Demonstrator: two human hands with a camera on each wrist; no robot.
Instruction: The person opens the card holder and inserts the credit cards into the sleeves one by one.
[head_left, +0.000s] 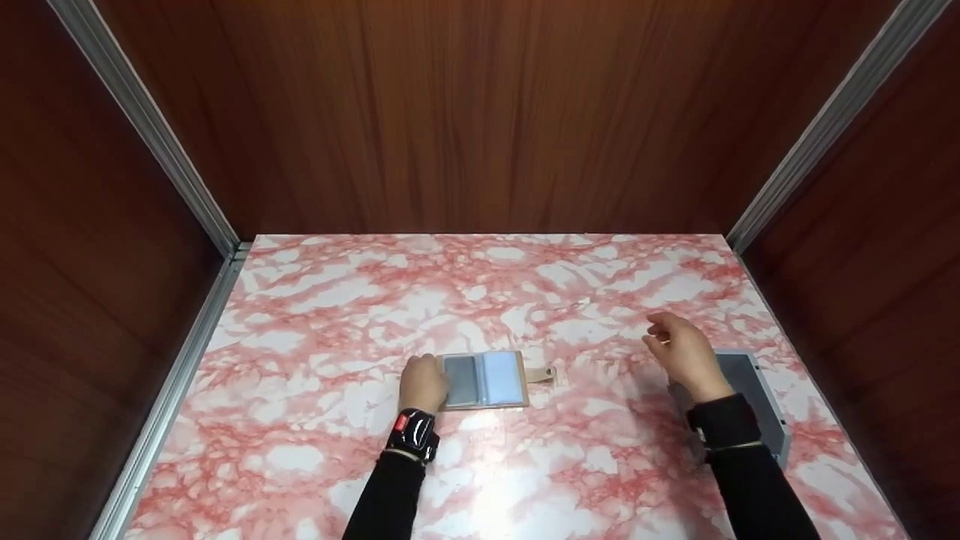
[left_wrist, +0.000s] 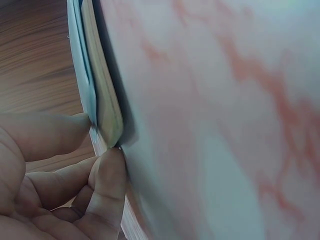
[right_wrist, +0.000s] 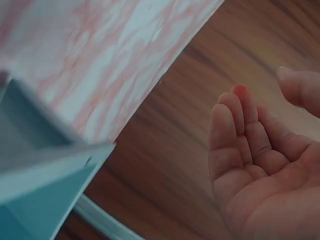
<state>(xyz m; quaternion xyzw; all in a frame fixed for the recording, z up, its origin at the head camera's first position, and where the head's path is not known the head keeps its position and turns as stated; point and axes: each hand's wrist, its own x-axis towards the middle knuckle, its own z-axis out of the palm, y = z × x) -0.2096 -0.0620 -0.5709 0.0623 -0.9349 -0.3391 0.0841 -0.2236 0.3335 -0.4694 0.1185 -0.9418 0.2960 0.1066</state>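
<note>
An opened card holder (head_left: 501, 379) lies on the marbled table, its clear plastic sleeves facing up and a strap with a snap (head_left: 541, 374) pointing right. My left hand (head_left: 422, 384) grips its left edge. In the left wrist view, the thumb (left_wrist: 62, 131) lies against the bluish sleeves (left_wrist: 86, 75) and the fingers bend in by the corner of the tan cover (left_wrist: 104, 95). Off to the right, my right hand (head_left: 684, 355) is raised over the table with nothing in it. Its fingers (right_wrist: 224, 135) are loosely bent and apart from the thumb.
A grey tray-like box (head_left: 757, 397) stands at the table's right side, partly hidden behind my right forearm. Dark wood-patterned panels (head_left: 480, 120) enclose the pink-and-white table (head_left: 330, 450) at the back and both sides, with metal rails (head_left: 161, 135) at the corners.
</note>
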